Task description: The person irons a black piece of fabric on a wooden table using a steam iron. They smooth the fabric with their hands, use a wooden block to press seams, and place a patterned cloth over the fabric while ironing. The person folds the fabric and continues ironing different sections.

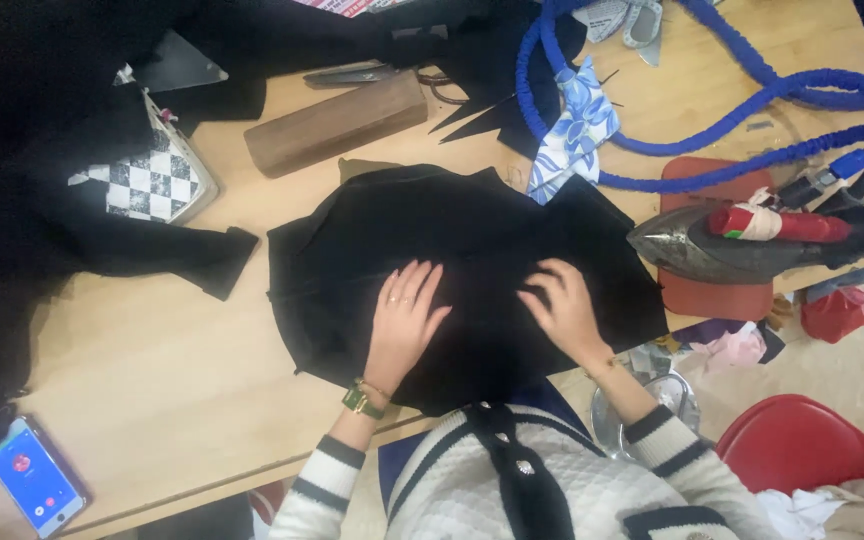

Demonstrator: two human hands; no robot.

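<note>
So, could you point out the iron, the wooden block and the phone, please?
iron (722,250): head view, on its dark metal body.
wooden block (337,122): head view, middle of its top face.
phone (35,477): head view, on its blue lit screen.

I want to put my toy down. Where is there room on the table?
Bare wood lies between the phone, the left hand and the black cloth. It is crowded by the iron and blue hose.

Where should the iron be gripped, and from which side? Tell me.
Grip the iron by its red handle, coming from above. It lies along the top, clear of the dark soleplate, whose tip points at the black cloth. The right hand is nearest.
</note>
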